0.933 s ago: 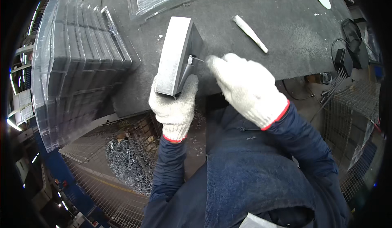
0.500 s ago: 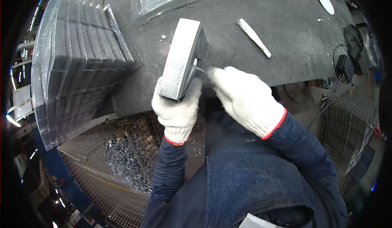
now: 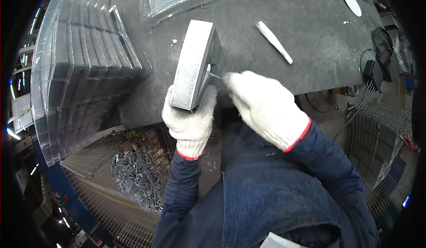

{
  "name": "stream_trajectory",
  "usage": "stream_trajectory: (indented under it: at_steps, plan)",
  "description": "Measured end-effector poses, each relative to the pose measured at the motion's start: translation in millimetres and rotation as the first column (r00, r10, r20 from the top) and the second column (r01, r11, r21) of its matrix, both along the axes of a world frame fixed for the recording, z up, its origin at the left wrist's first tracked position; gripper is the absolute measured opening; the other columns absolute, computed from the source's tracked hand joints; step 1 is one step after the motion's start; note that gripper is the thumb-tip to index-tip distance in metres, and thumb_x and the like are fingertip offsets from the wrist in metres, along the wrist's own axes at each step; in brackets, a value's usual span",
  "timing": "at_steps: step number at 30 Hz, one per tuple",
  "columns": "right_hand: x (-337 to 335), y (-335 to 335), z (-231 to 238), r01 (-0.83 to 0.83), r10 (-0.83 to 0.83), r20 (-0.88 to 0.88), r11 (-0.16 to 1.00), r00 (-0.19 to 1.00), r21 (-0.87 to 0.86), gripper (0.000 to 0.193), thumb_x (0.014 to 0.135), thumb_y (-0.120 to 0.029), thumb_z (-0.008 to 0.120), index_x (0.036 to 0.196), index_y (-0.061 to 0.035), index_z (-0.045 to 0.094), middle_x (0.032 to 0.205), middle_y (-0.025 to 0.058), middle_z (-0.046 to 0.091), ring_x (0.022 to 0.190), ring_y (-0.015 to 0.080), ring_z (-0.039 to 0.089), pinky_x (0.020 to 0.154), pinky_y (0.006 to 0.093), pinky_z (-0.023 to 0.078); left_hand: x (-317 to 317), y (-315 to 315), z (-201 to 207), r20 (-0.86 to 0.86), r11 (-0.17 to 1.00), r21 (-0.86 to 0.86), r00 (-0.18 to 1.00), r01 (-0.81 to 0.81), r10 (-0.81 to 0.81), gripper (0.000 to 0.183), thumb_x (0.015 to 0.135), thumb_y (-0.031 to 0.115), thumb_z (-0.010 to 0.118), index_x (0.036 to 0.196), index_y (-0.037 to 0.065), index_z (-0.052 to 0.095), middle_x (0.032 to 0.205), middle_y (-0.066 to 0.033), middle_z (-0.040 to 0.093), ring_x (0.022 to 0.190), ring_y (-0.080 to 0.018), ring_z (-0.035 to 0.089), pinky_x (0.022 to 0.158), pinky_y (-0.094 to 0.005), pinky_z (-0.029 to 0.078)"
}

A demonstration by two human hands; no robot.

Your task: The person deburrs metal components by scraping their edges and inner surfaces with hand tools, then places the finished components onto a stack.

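A rectangular grey metal housing (image 3: 191, 64) stands tilted in front of me, its pale long face turned up. My left hand (image 3: 190, 119), in a white knit glove with a red cuff, is wrapped round its near end. To the right of the housing is my gloved right hand (image 3: 266, 108), closed round a thin metal tool (image 3: 214, 75) whose shaft points at the housing's right side. The glove hides the tool's handle, so its exact kind does not show. A small white spot lies on the housing where the tool's tip meets it.
Stacked clear plastic trays (image 3: 84, 66) rise on the left of the dark worktable (image 3: 239, 39). Another clear tray (image 3: 177, 1) lies at the far edge. A white tapered roll (image 3: 274, 42) and a white oval piece (image 3: 352, 2) lie to the right. Below left, a wire basket holds metal rings (image 3: 140, 181).
The view has shifted slightly, so everything sits a little further left. My left hand keeps its hold on the housing, and my right hand stays with the tool at its side.
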State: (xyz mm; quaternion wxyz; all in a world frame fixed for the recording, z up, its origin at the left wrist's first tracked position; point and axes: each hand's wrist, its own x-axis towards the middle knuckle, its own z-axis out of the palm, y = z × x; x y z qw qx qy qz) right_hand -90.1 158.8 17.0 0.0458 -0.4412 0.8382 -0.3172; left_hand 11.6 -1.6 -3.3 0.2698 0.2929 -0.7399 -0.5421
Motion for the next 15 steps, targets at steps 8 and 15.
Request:
stream_trajectory:
  at_steps: [8,15]
  plan:
    - [5,0,10,-0.012,0.021,-0.075,0.993,0.997,0.121,0.015,0.097,-0.009,0.062,0.112,-0.0077,0.061,0.09,0.0102,0.063,0.08,0.0288,0.072,0.071,0.0387,0.059,0,-5,-9,-0.063,0.998,-0.057,0.998,-0.002,-0.001,0.038,0.085,0.01,0.095,0.114,-0.001,0.073,0.098,-0.0107,0.081,0.088,-0.0184,0.078,0.081,-0.0334,0.061]
    - [-3,-11,6,-0.036,0.046,-0.114,0.996,0.992,0.087,0.017,0.099,-0.011,0.061,0.116,-0.006,0.061,0.092,0.0116,0.066,0.081,0.029,0.074,0.071,0.0396,0.06,0,-6,-6,-0.048,0.998,-0.061,0.999,0.003,-0.006,0.036,0.087,0.01,0.093,0.114,-0.001,0.073,0.1,-0.0109,0.081,0.089,-0.0177,0.077,0.081,-0.0339,0.062]
